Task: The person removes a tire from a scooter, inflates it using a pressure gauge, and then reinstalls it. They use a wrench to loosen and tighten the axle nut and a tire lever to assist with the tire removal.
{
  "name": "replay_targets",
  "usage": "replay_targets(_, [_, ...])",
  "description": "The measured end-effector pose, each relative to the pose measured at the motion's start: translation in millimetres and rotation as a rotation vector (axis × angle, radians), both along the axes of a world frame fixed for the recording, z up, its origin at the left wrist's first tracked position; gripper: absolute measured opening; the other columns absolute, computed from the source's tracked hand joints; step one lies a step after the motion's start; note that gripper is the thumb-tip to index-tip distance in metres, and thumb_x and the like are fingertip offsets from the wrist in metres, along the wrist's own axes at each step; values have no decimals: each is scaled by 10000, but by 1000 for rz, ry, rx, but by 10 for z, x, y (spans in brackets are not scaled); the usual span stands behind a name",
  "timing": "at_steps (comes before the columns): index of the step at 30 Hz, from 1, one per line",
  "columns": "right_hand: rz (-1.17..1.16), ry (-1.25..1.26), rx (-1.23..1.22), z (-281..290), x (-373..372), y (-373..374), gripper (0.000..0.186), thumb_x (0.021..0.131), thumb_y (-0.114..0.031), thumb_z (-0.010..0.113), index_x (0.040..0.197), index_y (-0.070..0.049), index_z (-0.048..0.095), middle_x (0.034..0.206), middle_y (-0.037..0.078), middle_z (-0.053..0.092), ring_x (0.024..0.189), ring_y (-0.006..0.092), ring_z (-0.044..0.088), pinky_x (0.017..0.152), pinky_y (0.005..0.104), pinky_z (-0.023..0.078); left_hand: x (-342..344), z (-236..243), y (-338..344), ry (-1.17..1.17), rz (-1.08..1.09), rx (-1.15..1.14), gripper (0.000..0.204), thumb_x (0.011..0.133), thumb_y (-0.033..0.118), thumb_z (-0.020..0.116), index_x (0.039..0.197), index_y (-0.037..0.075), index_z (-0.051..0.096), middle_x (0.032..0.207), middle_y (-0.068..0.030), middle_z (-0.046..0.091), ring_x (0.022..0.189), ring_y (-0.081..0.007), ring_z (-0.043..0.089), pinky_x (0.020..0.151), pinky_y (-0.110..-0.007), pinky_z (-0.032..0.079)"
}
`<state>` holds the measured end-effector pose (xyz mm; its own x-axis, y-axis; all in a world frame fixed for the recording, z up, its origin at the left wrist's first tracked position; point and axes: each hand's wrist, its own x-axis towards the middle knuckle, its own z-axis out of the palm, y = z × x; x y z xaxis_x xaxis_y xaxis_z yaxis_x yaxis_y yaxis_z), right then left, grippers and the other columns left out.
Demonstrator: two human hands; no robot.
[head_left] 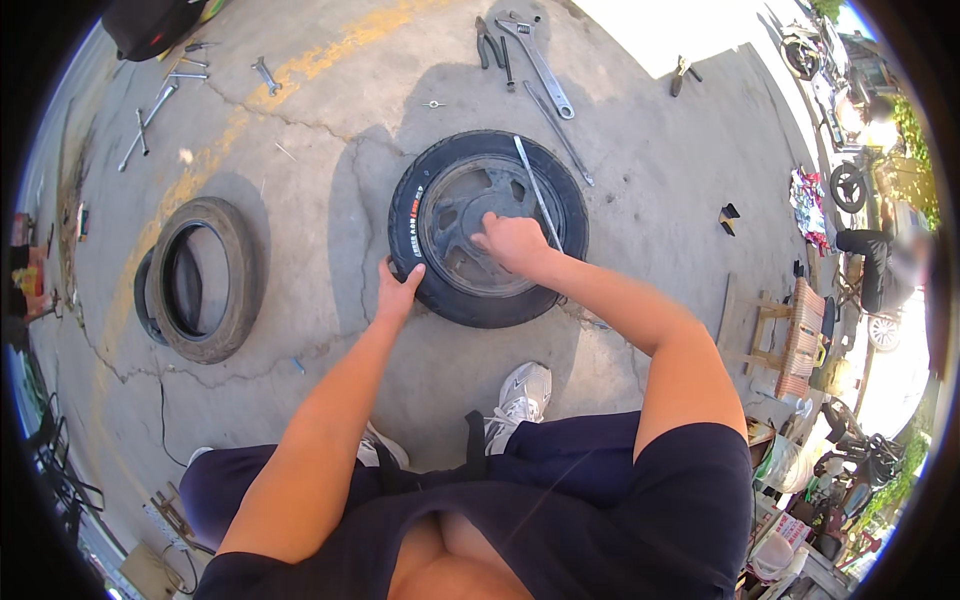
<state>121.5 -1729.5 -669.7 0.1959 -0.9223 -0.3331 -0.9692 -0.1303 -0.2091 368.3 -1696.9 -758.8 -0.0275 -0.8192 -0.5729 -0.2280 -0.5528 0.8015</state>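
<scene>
A motorcycle wheel with a black tyre [448, 292] on a dark spoked rim [470, 185] lies flat on the concrete in front of me. My left hand [399, 288] grips the tyre's near left edge, thumb on the sidewall and fingers around the outer side. Over the middle of the rim, my right hand [512, 243] is closed, its fingers bent; whatever it may hold is hidden. A silver tyre lever [535, 185] rests across the right part of the wheel, its lower end close to my right wrist.
Beyond the wheel lie an adjustable wrench [540, 68], pliers [487, 45] and a long flat bar [560, 135]. Worn tyres [225, 335] sit at left, with several wrenches [150, 120] farther off. A wooden stool [800, 340] stands at right, and a person [885, 270] is behind it.
</scene>
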Motion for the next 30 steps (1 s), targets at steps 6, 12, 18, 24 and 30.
replay_targets(6, [-172,157,-159,-30,-777,342,358,913,-338,619,968,-6,498,930,215,636,818,366,666,696,438,550,108,-266,-43,13,-45,83,805,815,445,741,1369,-32,403,1227,-174,576,1027,-276,613,843,-401,512])
replay_targets(12, [-528,-99,-137,-216,-1138,318,239,943,-234,555,1024,-11,529,920,217,642,866,407,641,771,496,511,-39,188,-285,253,154,467,792,813,447,721,1394,51,356,1383,-142,465,1218,-295,495,953,-551,411])
replay_targets(18, [-892,-651,-159,342,-1089,673,244,934,-242,626,1003,-12,586,780,139,623,731,195,610,679,364,473,-63,879,-490,275,55,389,673,863,535,586,1305,39,471,1213,-130,592,1143,-303,551,912,-569,410])
replay_targets(24, [-995,-871,-325,1104,-727,1098,259,1007,-207,538,1158,-7,605,833,55,658,762,117,606,718,289,498,-402,1981,-754,311,-83,43,597,972,461,498,1350,9,404,959,-176,651,808,-234,689,644,-340,588])
replay_targets(30, [-1000,-998,-783,1206,-768,1199,281,1050,-212,443,1183,9,553,1047,108,700,1019,167,631,959,307,447,-1155,2696,-736,229,-504,-266,679,898,178,679,1488,133,347,899,-135,656,799,-179,673,647,-330,576])
